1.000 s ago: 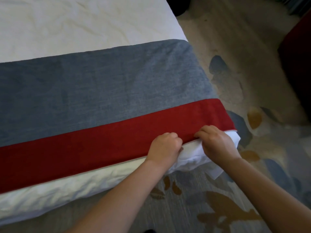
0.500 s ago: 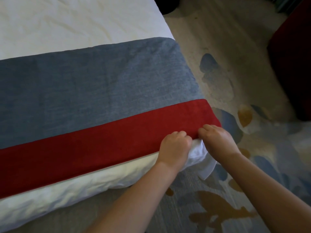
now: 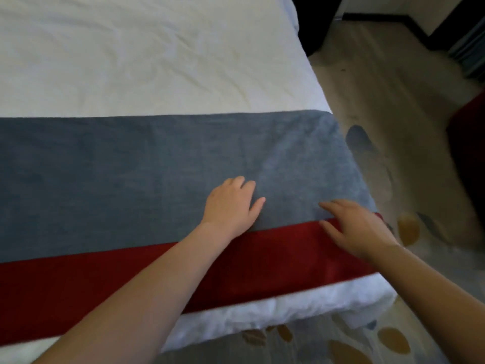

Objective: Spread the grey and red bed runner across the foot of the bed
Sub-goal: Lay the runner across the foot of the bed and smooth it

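Grey cloth with a red band along its near side, the long fabric bed runner lies flat across the foot of the white-sheeted bed, reaching its right edge. The left hand rests palm down on the grey part, fingers spread, gripping nothing. The right hand is blurred, flat and open over the seam between grey and red near the right edge. A patterned carpet covers the floor beside the bed.
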Available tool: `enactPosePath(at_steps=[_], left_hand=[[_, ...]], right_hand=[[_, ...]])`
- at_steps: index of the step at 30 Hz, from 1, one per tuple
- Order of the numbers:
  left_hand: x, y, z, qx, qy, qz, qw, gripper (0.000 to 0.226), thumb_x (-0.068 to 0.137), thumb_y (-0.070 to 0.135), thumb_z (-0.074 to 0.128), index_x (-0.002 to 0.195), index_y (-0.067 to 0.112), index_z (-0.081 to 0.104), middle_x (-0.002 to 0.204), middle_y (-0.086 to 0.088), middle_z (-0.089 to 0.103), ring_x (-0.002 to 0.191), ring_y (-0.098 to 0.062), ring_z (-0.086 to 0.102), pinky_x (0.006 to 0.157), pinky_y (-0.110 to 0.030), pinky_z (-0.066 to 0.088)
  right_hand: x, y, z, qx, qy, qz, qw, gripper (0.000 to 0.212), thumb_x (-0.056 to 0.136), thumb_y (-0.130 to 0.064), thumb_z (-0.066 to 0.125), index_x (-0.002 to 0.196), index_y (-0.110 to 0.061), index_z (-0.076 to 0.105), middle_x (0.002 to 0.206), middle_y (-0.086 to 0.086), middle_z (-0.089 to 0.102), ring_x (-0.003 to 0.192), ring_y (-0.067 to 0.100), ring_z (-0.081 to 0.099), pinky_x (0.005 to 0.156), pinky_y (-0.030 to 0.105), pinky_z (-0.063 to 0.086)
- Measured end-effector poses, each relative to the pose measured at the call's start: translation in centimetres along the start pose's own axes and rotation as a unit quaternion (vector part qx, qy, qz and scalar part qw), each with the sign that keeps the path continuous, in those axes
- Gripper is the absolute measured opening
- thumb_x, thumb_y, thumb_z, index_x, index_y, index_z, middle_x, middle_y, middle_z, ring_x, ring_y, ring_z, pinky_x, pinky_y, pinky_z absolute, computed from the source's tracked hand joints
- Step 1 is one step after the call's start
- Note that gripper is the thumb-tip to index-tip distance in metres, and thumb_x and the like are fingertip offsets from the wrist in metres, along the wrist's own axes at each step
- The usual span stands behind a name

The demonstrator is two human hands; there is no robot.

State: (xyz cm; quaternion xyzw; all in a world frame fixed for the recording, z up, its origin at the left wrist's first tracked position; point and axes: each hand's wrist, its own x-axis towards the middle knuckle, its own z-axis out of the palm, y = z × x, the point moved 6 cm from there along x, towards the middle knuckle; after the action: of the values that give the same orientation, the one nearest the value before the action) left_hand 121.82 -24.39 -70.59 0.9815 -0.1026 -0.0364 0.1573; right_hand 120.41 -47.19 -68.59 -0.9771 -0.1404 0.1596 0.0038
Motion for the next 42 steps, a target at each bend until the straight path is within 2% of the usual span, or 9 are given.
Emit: enactPosePath(at_steps=[5, 10, 17, 21, 25, 30, 35, 38, 42], left_hand=[[0.6, -10.6, -3.7, 0.029, -0.006, -0.023, 0.999, 0.044, 0.095, 0.045, 0.037, 0.121, 0.015, 0.055, 0.128, -0.006, 0.054, 0.118, -0.025, 0.049, 0.092, -0.040, 0.045], [2.3, -18.5, -6.3, 0.067, -0.017, -0.021, 0.997, 0.031, 0.098, 0.030, 0.036, 0.117, 0.014, 0.055, 0.120, -0.003, 0.056, 0.108, -0.025, 0.053, 0.081, -0.039, 0.047], [10.1, -25.6, -6.0, 0.121, -0.012, -0.082, 0.989, 0.023, 0.093, 0.012, 0.046, 0.114, 0.016, 0.055, 0.112, -0.005, 0.057, 0.103, -0.028, 0.053, 0.076, -0.040, 0.044], [14.3, -28.3, -5.1, 0.129, -0.013, -0.099, 0.987, 0.023, 0.093, 0.014, 0.046, 0.114, 0.015, 0.056, 0.112, -0.007, 0.057, 0.102, -0.028, 0.052, 0.077, -0.039, 0.042], [16.0, -31.4, -5.0, 0.088, -0.018, -0.152, 0.984, 0.016, 0.093, 0.022, 0.053, 0.102, 0.015, 0.064, 0.104, -0.007, 0.060, 0.097, -0.028, 0.053, 0.076, -0.038, 0.043], [17.8, -32.6, -4.7, 0.067, -0.054, -0.121, 0.989, 0.013, 0.090, 0.022, 0.058, 0.084, 0.018, 0.070, 0.089, -0.001, 0.066, 0.082, -0.023, 0.059, 0.072, -0.037, 0.048], [17.3, -34.8, -5.2, 0.015, -0.043, -0.090, 0.995, 0.027, 0.095, 0.030, 0.047, 0.088, 0.017, 0.070, 0.091, -0.001, 0.066, 0.083, -0.024, 0.059, 0.070, -0.036, 0.046], [15.9, -39.3, -6.4, 0.020, -0.098, -0.092, 0.991, 0.032, 0.094, 0.037, 0.044, 0.085, 0.018, 0.067, 0.090, 0.001, 0.065, 0.082, -0.021, 0.059, 0.069, -0.035, 0.046], [12.4, -46.9, -8.8, -0.019, -0.203, -0.126, 0.971, 0.022, 0.089, 0.042, 0.054, 0.077, 0.027, 0.064, 0.087, 0.009, 0.065, 0.083, -0.014, 0.058, 0.074, -0.033, 0.047]], right_hand=[[7.5, -9.5, -0.6, 0.001, 0.022, -0.009, 1.000, 0.048, 0.096, -0.038, 0.045, 0.138, -0.016, 0.044, 0.135, 0.004, 0.051, 0.123, 0.023, 0.048, 0.100, 0.034, 0.039], [14.6, -16.3, -1.4, 0.043, 0.036, 0.016, 0.998, 0.039, 0.098, -0.028, 0.041, 0.134, -0.016, 0.046, 0.132, 0.005, 0.051, 0.120, 0.027, 0.048, 0.094, 0.040, 0.044], [26.5, -16.9, -2.8, 0.024, 0.042, 0.008, 0.999, 0.033, 0.095, -0.017, 0.043, 0.127, -0.017, 0.051, 0.124, 0.009, 0.050, 0.116, 0.030, 0.047, 0.088, 0.042, 0.046], [32.0, -15.6, -3.5, 0.057, 0.090, 0.002, 0.994, 0.032, 0.097, -0.019, 0.042, 0.128, -0.018, 0.052, 0.127, 0.008, 0.051, 0.113, 0.029, 0.048, 0.087, 0.041, 0.042], [35.8, -15.1, -2.7, 0.047, 0.067, -0.014, 0.997, 0.022, 0.095, -0.026, 0.048, 0.113, -0.022, 0.059, 0.116, 0.005, 0.054, 0.107, 0.026, 0.049, 0.086, 0.041, 0.039], [37.8, -15.0, -1.5, 0.024, 0.042, -0.059, 0.997, 0.009, 0.094, -0.030, 0.051, 0.090, -0.024, 0.058, 0.095, -0.002, 0.051, 0.094, 0.022, 0.047, 0.077, 0.036, 0.033], [38.2, -15.3, -1.4, 0.018, 0.032, -0.027, 0.999, 0.010, 0.092, -0.027, 0.048, 0.086, -0.023, 0.055, 0.093, -0.001, 0.049, 0.087, 0.020, 0.043, 0.080, 0.040, 0.035], [38.5, -18.3, -1.9, 0.030, 0.020, -0.028, 0.999, 0.020, 0.093, -0.034, 0.045, 0.086, -0.021, 0.058, 0.088, 0.001, 0.051, 0.086, 0.024, 0.048, 0.079, 0.040, 0.034], [39.9, -28.4, -1.9, 0.047, -0.013, -0.092, 0.995, 0.032, 0.095, -0.039, 0.040, 0.074, -0.021, 0.055, 0.083, 0.001, 0.054, 0.083, 0.025, 0.054, 0.075, 0.038, 0.033]])
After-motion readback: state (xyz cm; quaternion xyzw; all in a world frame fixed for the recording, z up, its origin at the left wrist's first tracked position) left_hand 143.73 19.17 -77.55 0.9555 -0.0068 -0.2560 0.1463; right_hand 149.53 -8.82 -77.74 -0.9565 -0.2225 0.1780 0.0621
